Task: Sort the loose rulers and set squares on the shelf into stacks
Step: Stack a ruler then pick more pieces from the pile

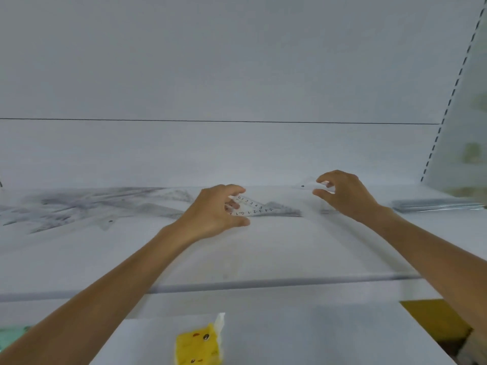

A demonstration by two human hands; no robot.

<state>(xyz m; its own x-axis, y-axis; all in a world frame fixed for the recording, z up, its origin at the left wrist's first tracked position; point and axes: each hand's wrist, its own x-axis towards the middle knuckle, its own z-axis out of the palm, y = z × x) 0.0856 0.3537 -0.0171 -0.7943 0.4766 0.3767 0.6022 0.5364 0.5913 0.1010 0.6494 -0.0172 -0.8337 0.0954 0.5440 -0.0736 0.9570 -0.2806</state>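
Up on the white shelf point(263, 254), this looks like mid-sort to me. Left hand point(216, 212), just below dead centre, has fingers and thumb curled round the corner of a clear set square point(253, 206) with printed numbers. It seems tipped up off the surface, but I can't be sure.

Right hand point(345, 193), at 3 o'clock from the left, pinches the end of another clear piece point(305, 186) between thumb and fingertips. It's too see-through to say whether it's a ruler or a square.

The loose pile point(87, 206) is a grey smear out at 9 o'clock, a real jumble. One tidy stack point(434, 205) sits at 3 o'clock near the frame edge, so there's plenty left to do.

Next move, my guess: match each held piece to its kind and lay it flat on the right stack. The stuff looks thin and slippery, so the edges need lining up or it'll slide.

The shelf is plain white with a grey strip point(263, 284) along the front lip. There's a white back panel point(237, 61) at 12 o'clock and a slotted upright point(448, 101) at 2 o'clock. A yellow packet point(197, 346) sits at 6 o'clock on a lower level.
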